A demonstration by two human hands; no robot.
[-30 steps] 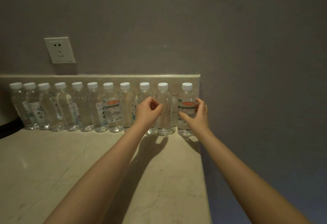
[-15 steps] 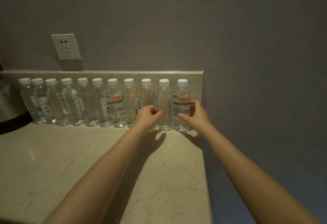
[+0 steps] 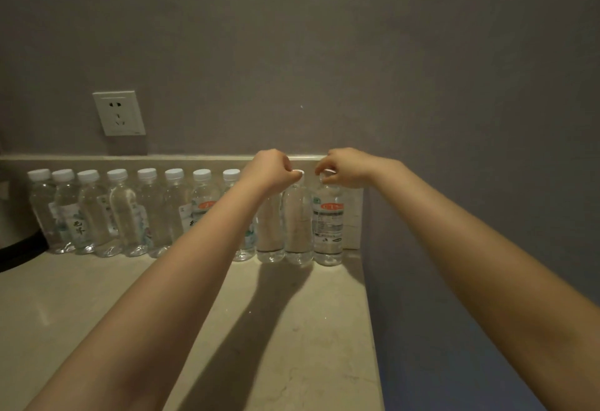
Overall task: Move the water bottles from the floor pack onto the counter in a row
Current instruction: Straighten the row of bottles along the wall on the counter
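The bottles (image 3: 201, 212) stand upright in one row on the counter (image 3: 97, 313), starting below the socket (image 3: 118, 113) and running off to its right along the backsplash (image 3: 181, 161). Both my hands are up at the far end of that row from the socket. My right hand (image 3: 344, 167) pinches the cap of the end bottle (image 3: 328, 225) between thumb and fingertips. My left hand (image 3: 272, 170) is curled at the cap of the next bottle (image 3: 297, 222), one place nearer the socket. My knuckles hide the contact, so I cannot tell whether it pinches the cap or only touches it.

These look full, so I judge them weighty for their size and steady on their bases. The clear walls are thin and smooth and will likely dent or slip under a hard squeeze. The cap and neck are the stiff parts, good for nudging a bottle into line. For lifting, I would wrap the body at the label.
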